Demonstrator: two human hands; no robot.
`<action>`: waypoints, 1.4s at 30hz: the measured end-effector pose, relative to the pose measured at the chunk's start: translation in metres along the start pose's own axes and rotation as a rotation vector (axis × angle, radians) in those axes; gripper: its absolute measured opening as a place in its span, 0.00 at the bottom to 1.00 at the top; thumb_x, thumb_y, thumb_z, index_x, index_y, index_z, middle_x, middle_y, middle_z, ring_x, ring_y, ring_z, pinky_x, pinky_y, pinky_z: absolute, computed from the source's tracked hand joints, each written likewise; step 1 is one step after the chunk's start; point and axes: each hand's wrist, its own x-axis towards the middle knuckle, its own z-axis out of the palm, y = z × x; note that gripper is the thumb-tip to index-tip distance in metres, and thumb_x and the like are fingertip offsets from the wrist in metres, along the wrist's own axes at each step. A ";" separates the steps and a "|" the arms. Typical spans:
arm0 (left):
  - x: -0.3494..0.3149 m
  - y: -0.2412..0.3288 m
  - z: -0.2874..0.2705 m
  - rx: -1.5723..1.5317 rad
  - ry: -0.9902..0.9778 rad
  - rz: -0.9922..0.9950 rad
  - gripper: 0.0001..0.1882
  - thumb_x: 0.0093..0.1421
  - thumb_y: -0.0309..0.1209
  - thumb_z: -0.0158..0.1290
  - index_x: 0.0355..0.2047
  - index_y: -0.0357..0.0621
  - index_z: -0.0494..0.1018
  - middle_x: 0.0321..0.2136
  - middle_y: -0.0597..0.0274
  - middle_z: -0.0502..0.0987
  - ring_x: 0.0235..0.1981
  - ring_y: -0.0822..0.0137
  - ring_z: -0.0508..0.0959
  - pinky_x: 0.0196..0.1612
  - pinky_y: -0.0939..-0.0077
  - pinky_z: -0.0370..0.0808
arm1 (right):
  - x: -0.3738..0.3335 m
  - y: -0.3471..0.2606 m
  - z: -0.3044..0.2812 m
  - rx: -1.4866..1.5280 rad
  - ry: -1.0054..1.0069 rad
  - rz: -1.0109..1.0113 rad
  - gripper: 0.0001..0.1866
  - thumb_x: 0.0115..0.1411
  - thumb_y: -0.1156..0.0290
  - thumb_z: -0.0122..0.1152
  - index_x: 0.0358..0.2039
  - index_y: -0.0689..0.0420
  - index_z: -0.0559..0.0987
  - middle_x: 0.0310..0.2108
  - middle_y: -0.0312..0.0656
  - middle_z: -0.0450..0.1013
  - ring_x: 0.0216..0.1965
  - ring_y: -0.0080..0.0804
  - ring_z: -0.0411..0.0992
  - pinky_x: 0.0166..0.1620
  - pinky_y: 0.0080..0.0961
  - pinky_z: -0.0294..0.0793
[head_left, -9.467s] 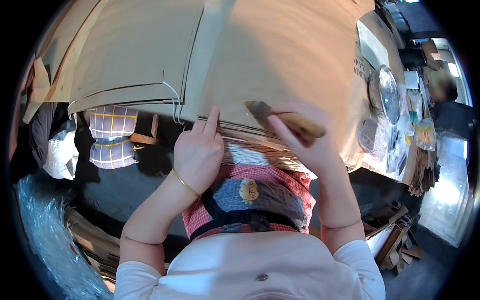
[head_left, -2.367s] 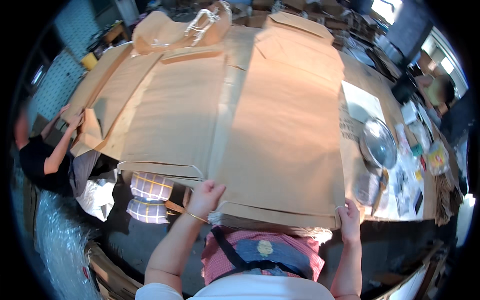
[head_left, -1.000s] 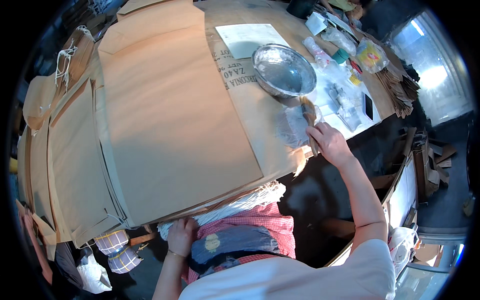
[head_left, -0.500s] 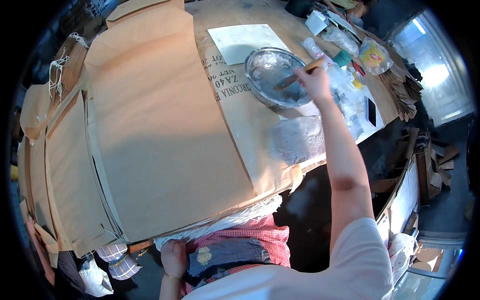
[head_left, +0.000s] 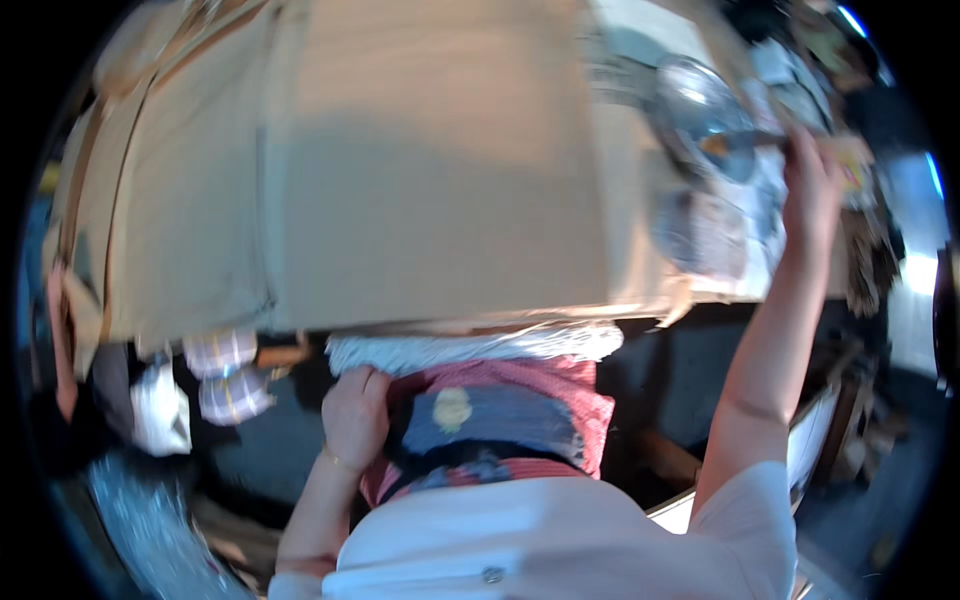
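My right hand is closed on a brush, held over the metal bowl at the table's right. The picture is smeared there; whether the bristles touch the paste inside I cannot tell. My left hand is low at the table's front edge, fingers curled, beside a bundle of white strings. What those fingers hold, if anything, is hidden. A large brown paper sack lies flat in front of me, with more sacks overlapping at its left.
A clear plastic packet lies in front of the bowl, and a pale board is behind it. Checked cloth and a white bag hang below the left edge. Another person's arm shows at far left.
My view has swung left and down, so the table and bowl appear shifted right and up. The brush stays in my right hand at the bowl; my left hand remains by the strings.
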 end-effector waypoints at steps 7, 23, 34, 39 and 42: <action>-0.005 -0.009 -0.031 0.245 0.237 -0.057 0.04 0.43 0.21 0.50 0.22 0.37 0.70 0.43 0.55 0.75 0.25 0.63 0.72 0.27 0.72 0.70 | -0.212 -0.083 0.129 0.136 -0.741 -0.496 0.10 0.46 0.77 0.67 0.31 0.61 0.78 0.23 0.41 0.74 0.23 0.30 0.71 0.26 0.23 0.69; 0.017 -0.036 -0.019 0.290 0.102 -0.029 0.03 0.42 0.25 0.50 0.17 0.38 0.69 0.52 0.50 0.70 0.30 0.65 0.72 0.27 0.73 0.71 | -0.240 -0.110 0.202 0.111 -0.869 -0.524 0.07 0.50 0.78 0.64 0.32 0.62 0.78 0.25 0.39 0.74 0.27 0.23 0.72 0.29 0.17 0.69; 0.019 -0.035 -0.018 0.346 0.038 -0.007 0.04 0.41 0.25 0.51 0.19 0.38 0.70 0.52 0.50 0.70 0.31 0.65 0.73 0.28 0.74 0.74 | -0.199 -0.032 0.123 -0.267 -0.576 -0.126 0.04 0.51 0.76 0.59 0.23 0.63 0.77 0.16 0.38 0.72 0.19 0.21 0.71 0.25 0.19 0.68; 0.023 -0.029 -0.016 0.333 -0.010 -0.047 0.03 0.40 0.19 0.51 0.19 0.35 0.70 0.53 0.49 0.68 0.32 0.60 0.74 0.32 0.70 0.75 | -0.186 -0.025 0.112 -0.578 -0.503 -0.146 0.12 0.49 0.67 0.58 0.16 0.62 0.74 0.15 0.47 0.73 0.18 0.38 0.74 0.26 0.30 0.72; 0.026 -0.027 -0.017 0.368 -0.056 -0.061 0.03 0.41 0.19 0.51 0.18 0.36 0.68 0.54 0.48 0.67 0.33 0.59 0.75 0.34 0.70 0.74 | -0.184 -0.021 0.118 -0.605 -0.431 -0.341 0.14 0.48 0.65 0.58 0.13 0.61 0.73 0.14 0.50 0.71 0.18 0.43 0.73 0.26 0.35 0.72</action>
